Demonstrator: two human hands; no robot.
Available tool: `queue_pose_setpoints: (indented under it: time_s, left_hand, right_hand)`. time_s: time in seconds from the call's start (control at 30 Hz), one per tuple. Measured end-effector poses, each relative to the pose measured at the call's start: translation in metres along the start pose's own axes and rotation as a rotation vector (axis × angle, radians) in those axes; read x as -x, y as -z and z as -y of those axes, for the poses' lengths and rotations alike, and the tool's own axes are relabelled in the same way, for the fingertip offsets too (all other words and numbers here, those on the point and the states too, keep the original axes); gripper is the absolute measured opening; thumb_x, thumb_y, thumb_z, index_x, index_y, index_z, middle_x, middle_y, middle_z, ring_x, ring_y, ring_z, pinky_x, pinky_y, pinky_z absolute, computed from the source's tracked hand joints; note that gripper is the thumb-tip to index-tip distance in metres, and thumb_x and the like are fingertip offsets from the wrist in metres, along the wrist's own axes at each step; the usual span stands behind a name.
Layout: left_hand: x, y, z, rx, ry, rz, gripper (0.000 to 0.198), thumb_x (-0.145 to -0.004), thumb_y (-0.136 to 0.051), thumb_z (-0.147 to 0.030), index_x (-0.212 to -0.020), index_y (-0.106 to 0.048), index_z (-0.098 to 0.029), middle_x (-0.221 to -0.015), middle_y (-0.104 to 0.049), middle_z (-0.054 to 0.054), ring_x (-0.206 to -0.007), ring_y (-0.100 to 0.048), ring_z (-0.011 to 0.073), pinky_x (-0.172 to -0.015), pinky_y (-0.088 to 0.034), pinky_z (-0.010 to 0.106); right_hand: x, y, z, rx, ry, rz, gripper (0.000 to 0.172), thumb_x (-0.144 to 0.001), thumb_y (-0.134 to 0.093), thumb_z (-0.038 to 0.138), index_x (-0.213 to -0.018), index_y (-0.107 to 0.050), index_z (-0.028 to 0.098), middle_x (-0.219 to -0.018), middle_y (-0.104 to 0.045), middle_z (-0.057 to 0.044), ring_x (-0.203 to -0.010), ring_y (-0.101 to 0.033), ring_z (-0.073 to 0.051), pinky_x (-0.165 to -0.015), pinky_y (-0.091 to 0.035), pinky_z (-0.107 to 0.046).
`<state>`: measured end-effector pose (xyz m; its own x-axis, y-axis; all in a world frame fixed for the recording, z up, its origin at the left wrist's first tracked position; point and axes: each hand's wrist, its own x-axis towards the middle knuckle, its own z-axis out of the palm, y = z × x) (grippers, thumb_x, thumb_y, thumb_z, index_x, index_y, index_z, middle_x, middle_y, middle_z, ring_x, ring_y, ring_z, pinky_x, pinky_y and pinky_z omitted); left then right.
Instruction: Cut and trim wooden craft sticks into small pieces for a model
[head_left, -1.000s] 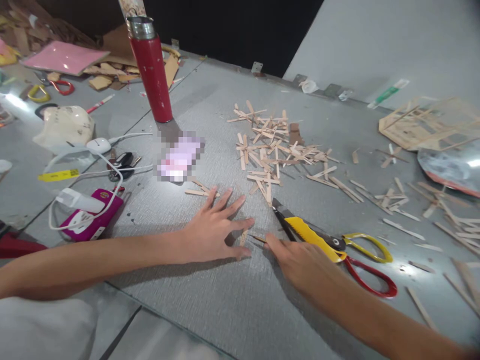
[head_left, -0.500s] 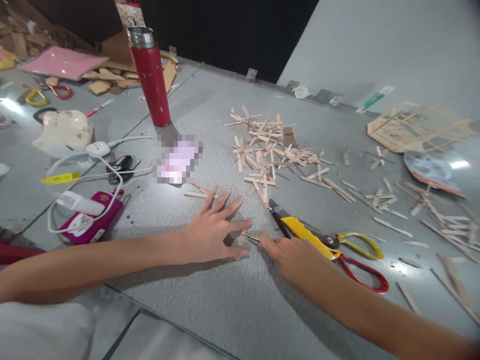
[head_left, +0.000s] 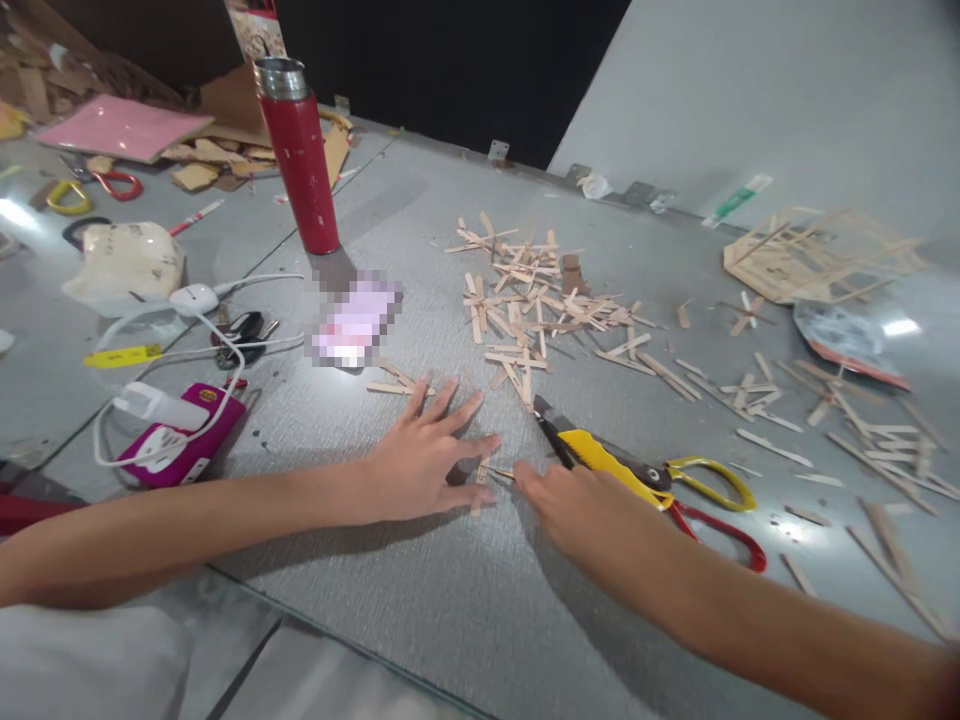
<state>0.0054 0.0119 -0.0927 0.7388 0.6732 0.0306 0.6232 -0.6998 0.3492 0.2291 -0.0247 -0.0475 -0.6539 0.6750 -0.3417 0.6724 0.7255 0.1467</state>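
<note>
My left hand (head_left: 416, 462) lies on the table with its fingers spread. Its thumb and index finger rest on a small wooden stick (head_left: 484, 468), mostly hidden under them. Close by on the right, my right hand (head_left: 559, 498) is closed on a thin pointed tool (head_left: 501, 472), whose tip touches the stick or lies just beside it. The tool's kind cannot be made out. Right behind this hand lie scissors (head_left: 712, 484) with one yellow and one red handle, and a yellow toothed-edged piece (head_left: 607, 462) over their blades.
A loose pile of wooden sticks (head_left: 536, 290) spreads behind my hands, more to the right. A phone (head_left: 358, 318), a red bottle (head_left: 300, 165), a purple power bank (head_left: 191, 435) with white cable and keys (head_left: 244, 335) are on the left. A wooden stick frame (head_left: 810, 260) stands far right.
The view has shifted slightly, so things at the right appear a little further left. Both hands keep nearly the same place, the thin tool still at the stick.
</note>
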Motion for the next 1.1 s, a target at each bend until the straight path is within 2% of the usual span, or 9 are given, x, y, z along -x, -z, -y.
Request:
queue_pose_setpoints:
  time_s: [0.13, 0.3, 0.43, 0.53, 0.67, 0.8, 1.0, 1.1]
  left_hand:
    - [-0.001, 0.004, -0.001, -0.029, -0.007, -0.015, 0.061, -0.094, -0.060, -0.067, -0.142, -0.062, -0.030, -0.163, -0.041, 0.015, -0.153, -0.027, 0.0470, -0.120, -0.013, 0.075]
    - [0.000, 0.003, -0.002, -0.038, 0.018, -0.034, 0.059, -0.093, -0.061, -0.067, -0.141, -0.062, -0.032, -0.163, -0.042, 0.013, -0.153, -0.028, 0.0457, -0.118, -0.010, 0.077]
    - [0.000, 0.002, -0.003, -0.037, 0.027, -0.018, 0.059, -0.093, -0.063, -0.066, -0.141, -0.062, -0.033, -0.163, -0.041, 0.014, -0.153, -0.027, 0.0456, -0.117, -0.009, 0.079]
    - [0.000, 0.001, -0.003, -0.034, 0.025, -0.019, 0.059, -0.093, -0.061, -0.067, -0.141, -0.062, -0.033, -0.162, -0.041, 0.015, -0.153, -0.027, 0.0460, -0.116, -0.009, 0.080]
    - [0.000, 0.001, -0.002, -0.025, 0.024, -0.031, 0.058, -0.094, -0.060, -0.067, -0.141, -0.063, -0.032, -0.163, -0.041, 0.014, -0.154, -0.026, 0.0455, -0.117, -0.008, 0.079]
    - [0.000, 0.002, -0.002, -0.018, 0.023, -0.023, 0.058, -0.095, -0.059, -0.066, -0.142, -0.062, -0.032, -0.164, -0.039, 0.014, -0.154, -0.024, 0.0465, -0.116, -0.008, 0.080]
    - [0.000, 0.000, -0.002, -0.007, 0.023, -0.019, 0.062, -0.094, -0.059, -0.068, -0.143, -0.061, -0.031, -0.165, -0.038, 0.014, -0.155, -0.022, 0.0457, -0.118, -0.007, 0.079]
    - [0.000, -0.002, 0.000, -0.006, 0.023, -0.032, 0.067, -0.091, -0.059, -0.073, -0.143, -0.062, -0.031, -0.165, -0.038, 0.014, -0.156, -0.022, 0.0443, -0.121, -0.004, 0.076]
  right_hand:
    - [-0.001, 0.000, 0.003, 0.054, -0.030, 0.064, 0.036, -0.070, -0.055, -0.011, -0.085, -0.069, 0.019, -0.072, -0.069, -0.003, -0.059, -0.066, -0.018, -0.049, -0.033, -0.030]
    - [0.001, -0.009, 0.004, 0.012, -0.049, 0.027, 0.043, -0.071, -0.048, -0.012, -0.093, -0.069, 0.018, -0.075, -0.069, -0.002, -0.055, -0.065, -0.016, -0.050, -0.037, -0.031]
    - [0.003, -0.018, 0.003, -0.015, -0.018, 0.023, 0.046, -0.070, -0.047, -0.013, -0.096, -0.070, 0.018, -0.082, -0.071, -0.004, -0.060, -0.064, -0.017, -0.053, -0.037, -0.030]
    - [0.004, -0.025, -0.001, -0.034, -0.018, 0.026, 0.043, -0.073, -0.048, -0.011, -0.097, -0.070, 0.017, -0.082, -0.071, -0.005, -0.060, -0.061, -0.017, -0.054, -0.033, -0.030]
    - [0.002, -0.028, -0.012, -0.217, -0.018, 0.022, 0.033, -0.080, -0.047, -0.006, -0.092, -0.068, 0.017, -0.074, -0.064, -0.002, -0.060, -0.058, -0.016, -0.057, -0.030, -0.030]
    - [-0.003, -0.014, -0.017, -0.221, -0.057, 0.098, 0.032, -0.089, -0.046, -0.002, -0.094, -0.070, 0.019, -0.071, -0.063, -0.001, -0.058, -0.058, -0.014, -0.055, -0.030, -0.028]
    - [-0.009, 0.030, 0.000, 0.006, -0.083, 0.276, 0.039, -0.073, -0.056, -0.013, -0.090, -0.074, 0.017, -0.080, -0.074, -0.008, -0.068, -0.073, -0.023, -0.052, -0.039, -0.029]
    - [-0.021, 0.052, 0.005, 0.038, -0.067, 0.328, 0.033, -0.069, -0.065, -0.011, -0.085, -0.074, 0.016, -0.077, -0.075, -0.009, -0.069, -0.075, -0.027, -0.053, -0.045, -0.030]
